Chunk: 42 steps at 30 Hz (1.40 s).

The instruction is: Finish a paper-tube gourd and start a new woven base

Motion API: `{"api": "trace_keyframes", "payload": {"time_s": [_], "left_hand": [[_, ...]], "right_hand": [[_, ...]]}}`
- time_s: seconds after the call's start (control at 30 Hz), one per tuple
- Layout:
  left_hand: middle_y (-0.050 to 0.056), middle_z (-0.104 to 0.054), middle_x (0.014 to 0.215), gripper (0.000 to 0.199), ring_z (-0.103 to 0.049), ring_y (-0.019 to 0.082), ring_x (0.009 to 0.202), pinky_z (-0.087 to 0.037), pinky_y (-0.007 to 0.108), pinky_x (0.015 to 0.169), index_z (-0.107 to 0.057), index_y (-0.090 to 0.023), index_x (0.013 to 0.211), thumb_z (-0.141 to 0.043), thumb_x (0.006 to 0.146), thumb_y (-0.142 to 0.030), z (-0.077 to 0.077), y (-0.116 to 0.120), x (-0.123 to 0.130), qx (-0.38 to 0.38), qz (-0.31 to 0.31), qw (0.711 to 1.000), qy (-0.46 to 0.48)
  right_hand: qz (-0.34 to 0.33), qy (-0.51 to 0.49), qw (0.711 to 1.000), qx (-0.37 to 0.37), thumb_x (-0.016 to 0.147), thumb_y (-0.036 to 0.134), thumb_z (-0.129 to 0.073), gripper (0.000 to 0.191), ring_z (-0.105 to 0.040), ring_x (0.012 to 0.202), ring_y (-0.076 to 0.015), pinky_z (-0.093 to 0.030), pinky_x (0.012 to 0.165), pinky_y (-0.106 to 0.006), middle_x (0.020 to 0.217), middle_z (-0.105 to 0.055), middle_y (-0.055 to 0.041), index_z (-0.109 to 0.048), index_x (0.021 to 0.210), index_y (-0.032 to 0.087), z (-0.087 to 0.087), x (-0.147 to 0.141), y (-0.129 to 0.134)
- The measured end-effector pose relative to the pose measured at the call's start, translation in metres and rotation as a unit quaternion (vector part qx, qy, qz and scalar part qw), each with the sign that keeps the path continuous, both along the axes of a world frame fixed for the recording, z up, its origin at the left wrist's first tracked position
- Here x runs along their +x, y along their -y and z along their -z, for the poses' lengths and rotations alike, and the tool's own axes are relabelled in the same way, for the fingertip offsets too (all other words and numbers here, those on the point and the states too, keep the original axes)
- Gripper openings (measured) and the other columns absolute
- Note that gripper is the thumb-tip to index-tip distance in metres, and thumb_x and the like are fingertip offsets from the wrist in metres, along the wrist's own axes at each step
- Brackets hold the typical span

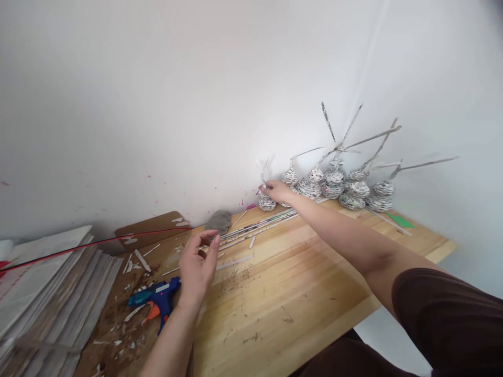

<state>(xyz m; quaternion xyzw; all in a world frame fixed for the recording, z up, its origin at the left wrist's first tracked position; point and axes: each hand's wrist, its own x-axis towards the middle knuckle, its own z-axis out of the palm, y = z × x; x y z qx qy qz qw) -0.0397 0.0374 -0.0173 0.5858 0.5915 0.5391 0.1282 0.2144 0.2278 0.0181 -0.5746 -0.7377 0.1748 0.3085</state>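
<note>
At the back edge of the table, my right hand (278, 191) is closed round the upper part of a small woven paper figure (267, 202) made of rolled newspaper strips. Its top is blurred and partly covered by my fingers. Nearer to me, my left hand (199, 266) hovers over the table's left part, fingers loosely curved, with nothing visible in it. Long rolled paper sticks (259, 226) lie along the back between the two hands. To the right stand several similar woven figures, such as a two-bulged one (352, 196), with paper sticks poking out of their tops.
A blue glue gun (159, 298) lies left of my left forearm among paper scraps. Stacked newspapers (58, 293) fill the left side, crossed by a red-and-black cord (102, 241). A grey cloth-like lump (218, 222) and brown cardboard (147, 230) rest against the wall. Green paper (400, 220) lies far right.
</note>
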Motion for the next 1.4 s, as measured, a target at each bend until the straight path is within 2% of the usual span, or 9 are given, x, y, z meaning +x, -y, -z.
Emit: {"api": "trace_keyframes", "payload": {"time_s": [0.1, 0.2, 0.33, 0.4, 0.6, 0.8, 1.0, 1.27, 1.4], "left_hand": [[0.003, -0.067, 0.085, 0.029, -0.060, 0.015, 0.072, -0.044, 0.023, 0.059, -0.068, -0.021, 0.101, -0.063, 0.083, -0.043, 0.003, -0.001, 0.000, -0.006, 0.004, 1.000, -0.011], [0.004, -0.068, 0.089, 0.029, -0.062, 0.016, 0.074, -0.046, 0.024, 0.060, -0.068, -0.021, 0.102, -0.063, 0.083, -0.043, 0.004, -0.002, -0.002, -0.007, 0.009, 1.000, -0.014], [0.004, -0.068, 0.091, 0.028, -0.063, 0.016, 0.078, -0.048, 0.025, 0.066, -0.067, -0.022, 0.102, -0.063, 0.084, -0.043, 0.003, -0.002, -0.003, 0.000, 0.004, 1.000, -0.005], [0.004, -0.068, 0.092, 0.027, -0.063, 0.016, 0.080, -0.048, 0.025, 0.068, -0.067, -0.022, 0.102, -0.062, 0.085, -0.043, 0.001, -0.001, -0.003, 0.007, 0.001, 1.000, 0.000], [0.004, -0.069, 0.091, 0.026, -0.063, 0.017, 0.079, -0.049, 0.026, 0.069, -0.068, -0.021, 0.100, -0.062, 0.084, -0.042, 0.002, -0.002, -0.002, 0.003, 0.005, 1.000, 0.001], [0.004, -0.069, 0.089, 0.027, -0.064, 0.017, 0.078, -0.050, 0.026, 0.068, -0.068, -0.021, 0.099, -0.063, 0.084, -0.043, 0.004, -0.003, -0.003, 0.000, 0.010, 1.000, -0.003], [0.005, -0.069, 0.089, 0.028, -0.063, 0.016, 0.076, -0.049, 0.026, 0.066, -0.069, -0.020, 0.099, -0.063, 0.083, -0.042, 0.002, -0.002, -0.003, 0.004, 0.001, 1.000, 0.009], [0.006, -0.069, 0.091, 0.028, -0.063, 0.017, 0.078, -0.049, 0.026, 0.067, -0.068, -0.019, 0.100, -0.063, 0.084, -0.042, 0.002, -0.003, -0.003, -0.003, 0.008, 1.000, 0.012], [0.005, -0.069, 0.089, 0.028, -0.063, 0.017, 0.077, -0.049, 0.026, 0.069, -0.068, -0.020, 0.100, -0.064, 0.084, -0.042, 0.003, -0.003, -0.003, -0.008, 0.011, 1.000, 0.008]], "right_hand": [[-0.001, -0.012, 1.000, -0.013, 0.092, 0.040, -0.051, 0.033, -0.061, 0.079, -0.0178, -0.043, 0.070, -0.025, 0.084, -0.071, -0.0036, -0.071, 0.089, 0.014, 0.002, -0.004, -0.003], [0.002, -0.018, 1.000, -0.020, 0.095, 0.038, -0.047, 0.034, -0.064, 0.085, -0.0173, -0.045, 0.073, -0.024, 0.093, -0.073, -0.0046, -0.071, 0.097, 0.014, -0.001, -0.005, -0.003], [0.018, -0.012, 1.000, -0.008, 0.094, 0.033, -0.051, 0.034, -0.064, 0.105, -0.0183, -0.046, 0.088, -0.025, 0.118, -0.070, -0.0095, -0.066, 0.117, 0.014, -0.013, 0.005, -0.001], [0.029, -0.004, 1.000, 0.001, 0.091, 0.031, -0.055, 0.038, -0.063, 0.111, -0.0193, -0.044, 0.094, -0.026, 0.124, -0.067, -0.0117, -0.064, 0.123, 0.013, -0.021, 0.014, 0.001], [0.046, 0.037, 0.998, 0.009, 0.087, 0.033, -0.063, 0.034, -0.066, 0.107, -0.0204, -0.046, 0.094, -0.028, 0.116, -0.072, -0.0100, -0.070, 0.115, 0.015, -0.034, 0.029, 0.005], [0.084, 0.074, 0.993, 0.029, 0.081, 0.051, -0.066, 0.044, -0.067, 0.099, -0.0241, -0.048, 0.085, -0.031, 0.107, -0.074, -0.0102, -0.072, 0.108, 0.017, -0.034, 0.007, 0.000], [0.074, 0.120, 0.989, 0.045, 0.086, 0.035, -0.063, 0.021, -0.066, 0.091, -0.0236, -0.044, 0.079, -0.030, 0.092, -0.074, -0.0093, -0.074, 0.087, 0.017, -0.032, -0.002, -0.008], [0.034, 0.146, 0.988, 0.037, 0.086, 0.034, -0.062, 0.020, -0.063, 0.087, -0.0215, -0.042, 0.076, -0.028, 0.092, -0.073, -0.0079, -0.073, 0.091, 0.017, -0.030, 0.003, -0.005], [0.031, 0.138, 0.989, 0.033, 0.083, 0.041, -0.066, 0.031, -0.063, 0.094, -0.0245, -0.043, 0.080, -0.030, 0.104, -0.072, -0.0101, -0.071, 0.103, 0.017, -0.028, 0.004, -0.002]]}}
